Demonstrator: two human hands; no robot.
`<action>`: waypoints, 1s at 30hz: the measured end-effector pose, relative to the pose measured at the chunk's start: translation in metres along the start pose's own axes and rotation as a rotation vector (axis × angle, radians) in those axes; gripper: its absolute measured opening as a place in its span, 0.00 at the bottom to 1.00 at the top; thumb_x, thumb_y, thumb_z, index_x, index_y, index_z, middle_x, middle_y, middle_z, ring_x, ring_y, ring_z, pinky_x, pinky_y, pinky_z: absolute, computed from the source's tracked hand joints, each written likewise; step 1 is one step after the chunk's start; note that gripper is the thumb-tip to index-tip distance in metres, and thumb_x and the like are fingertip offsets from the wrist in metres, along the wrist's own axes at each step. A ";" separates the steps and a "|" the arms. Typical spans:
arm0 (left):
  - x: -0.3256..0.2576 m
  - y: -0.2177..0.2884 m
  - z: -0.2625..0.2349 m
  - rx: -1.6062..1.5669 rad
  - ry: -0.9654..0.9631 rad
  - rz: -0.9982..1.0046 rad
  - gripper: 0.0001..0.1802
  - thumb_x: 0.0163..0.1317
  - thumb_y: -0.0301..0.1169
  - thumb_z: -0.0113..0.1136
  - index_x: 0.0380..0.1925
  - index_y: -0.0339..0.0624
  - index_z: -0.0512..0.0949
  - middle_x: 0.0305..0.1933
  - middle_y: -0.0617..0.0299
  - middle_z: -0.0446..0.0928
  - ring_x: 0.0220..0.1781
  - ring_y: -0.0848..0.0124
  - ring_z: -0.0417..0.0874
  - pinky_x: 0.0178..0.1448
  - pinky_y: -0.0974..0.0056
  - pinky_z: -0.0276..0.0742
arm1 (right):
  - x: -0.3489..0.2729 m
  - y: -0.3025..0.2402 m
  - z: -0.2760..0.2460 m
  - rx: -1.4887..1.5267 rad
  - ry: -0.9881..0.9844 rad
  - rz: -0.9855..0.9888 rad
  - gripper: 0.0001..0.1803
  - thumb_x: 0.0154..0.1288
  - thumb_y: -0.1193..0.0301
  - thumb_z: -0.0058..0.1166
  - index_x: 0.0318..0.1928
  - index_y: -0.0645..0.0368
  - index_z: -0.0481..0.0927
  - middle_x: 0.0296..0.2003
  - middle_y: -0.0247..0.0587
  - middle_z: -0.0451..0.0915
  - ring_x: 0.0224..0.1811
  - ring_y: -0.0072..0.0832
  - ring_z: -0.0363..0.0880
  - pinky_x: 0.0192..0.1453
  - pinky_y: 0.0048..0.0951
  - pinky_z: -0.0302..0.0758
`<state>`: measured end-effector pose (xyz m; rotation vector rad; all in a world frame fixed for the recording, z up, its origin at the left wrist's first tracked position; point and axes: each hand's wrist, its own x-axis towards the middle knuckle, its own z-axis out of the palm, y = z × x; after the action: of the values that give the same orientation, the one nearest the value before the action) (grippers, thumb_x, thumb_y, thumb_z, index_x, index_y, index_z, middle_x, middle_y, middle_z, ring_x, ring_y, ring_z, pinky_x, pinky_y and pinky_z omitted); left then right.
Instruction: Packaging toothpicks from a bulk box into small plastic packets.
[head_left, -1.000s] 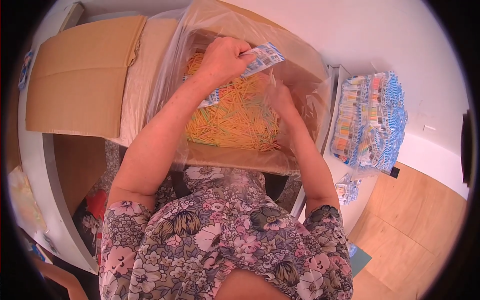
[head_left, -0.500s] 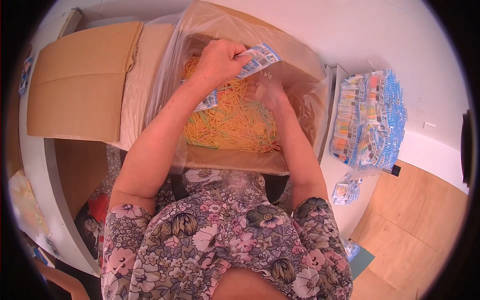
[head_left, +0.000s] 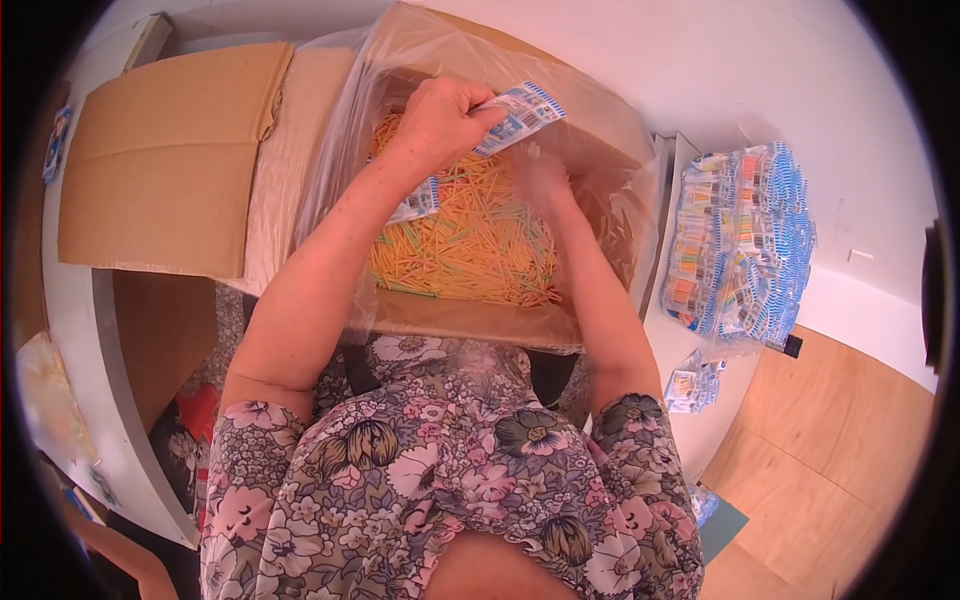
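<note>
My left hand is closed on a small blue-and-white printed packet, held above the far part of an open cardboard box. Just under and right of that packet, my right hand is smeared by motion; its fingers and anything in them cannot be made out. Thin yellow, orange and green sticks lie heaped in the box, which has a clear plastic liner. A second blue-and-white packet shows beside my left wrist, partly hidden by the forearm.
Right of the box, a large stack of filled packets stands on a white surface, with a few smaller packets nearer me. A brown cardboard flap extends on the left. Another person's arm shows at lower left.
My right hand has moved slightly up toward the held packet and is more blurred. My left hand keeps its grip on the packet, nearly still. The view has shifted a little.
</note>
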<state>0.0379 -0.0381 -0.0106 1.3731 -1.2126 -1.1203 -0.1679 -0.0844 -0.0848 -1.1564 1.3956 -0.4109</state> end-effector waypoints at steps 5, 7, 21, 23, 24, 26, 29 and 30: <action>0.004 -0.001 0.003 0.080 -0.008 0.117 0.09 0.58 0.29 0.59 0.27 0.31 0.79 0.17 0.72 0.69 0.21 0.84 0.63 0.23 0.72 0.61 | -0.003 0.020 -0.001 -1.293 0.030 -0.549 0.09 0.63 0.69 0.46 0.39 0.59 0.76 0.31 0.46 0.82 0.33 0.36 0.82 0.35 0.37 0.76; 0.005 0.005 0.006 0.094 -0.023 0.114 0.09 0.57 0.29 0.60 0.27 0.31 0.79 0.16 0.72 0.68 0.21 0.84 0.63 0.23 0.72 0.61 | 0.005 0.035 -0.006 -1.217 0.047 -0.735 0.10 0.61 0.71 0.44 0.37 0.58 0.79 0.33 0.50 0.81 0.37 0.38 0.82 0.38 0.38 0.77; 0.005 -0.003 0.002 0.052 -0.032 0.064 0.08 0.58 0.28 0.60 0.28 0.31 0.80 0.20 0.72 0.73 0.24 0.85 0.67 0.26 0.73 0.65 | -0.040 -0.005 -0.006 0.042 -0.153 0.232 0.11 0.68 0.68 0.45 0.38 0.65 0.75 0.28 0.39 0.78 0.28 0.24 0.77 0.19 0.23 0.64; 0.003 0.001 0.000 0.016 -0.041 -0.013 0.09 0.59 0.29 0.59 0.30 0.31 0.80 0.21 0.71 0.74 0.25 0.85 0.68 0.26 0.73 0.66 | -0.035 0.000 0.012 0.321 -0.150 0.202 0.11 0.68 0.68 0.45 0.39 0.65 0.73 0.25 0.36 0.75 0.24 0.21 0.73 0.17 0.20 0.59; 0.004 0.001 0.000 0.020 -0.044 -0.007 0.09 0.59 0.29 0.59 0.30 0.31 0.80 0.21 0.71 0.74 0.25 0.85 0.68 0.26 0.73 0.66 | -0.028 0.002 0.019 0.454 -0.127 0.133 0.09 0.68 0.69 0.46 0.39 0.63 0.71 0.23 0.34 0.73 0.21 0.20 0.70 0.16 0.20 0.57; 0.007 0.003 0.001 0.106 -0.071 0.053 0.10 0.60 0.30 0.58 0.31 0.31 0.81 0.22 0.71 0.75 0.25 0.85 0.68 0.27 0.74 0.67 | -0.005 0.004 0.023 0.595 -0.097 0.053 0.07 0.67 0.70 0.47 0.39 0.61 0.70 0.20 0.33 0.72 0.19 0.19 0.66 0.16 0.20 0.56; 0.007 0.003 0.003 0.044 -0.058 0.062 0.10 0.61 0.30 0.58 0.31 0.32 0.81 0.22 0.71 0.75 0.25 0.85 0.68 0.28 0.74 0.67 | 0.020 0.000 0.021 0.607 0.067 -0.013 0.06 0.68 0.69 0.47 0.37 0.58 0.70 0.17 0.30 0.68 0.17 0.17 0.63 0.16 0.21 0.55; 0.004 0.001 -0.001 0.045 -0.052 0.058 0.10 0.61 0.30 0.58 0.31 0.32 0.81 0.22 0.71 0.75 0.25 0.85 0.68 0.28 0.74 0.67 | 0.009 -0.011 0.024 0.530 0.007 0.048 0.06 0.68 0.68 0.47 0.35 0.56 0.69 0.17 0.28 0.66 0.17 0.17 0.62 0.16 0.21 0.55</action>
<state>0.0387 -0.0421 -0.0095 1.3416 -1.3139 -1.0997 -0.1402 -0.0875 -0.0866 -0.6862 1.2152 -0.7012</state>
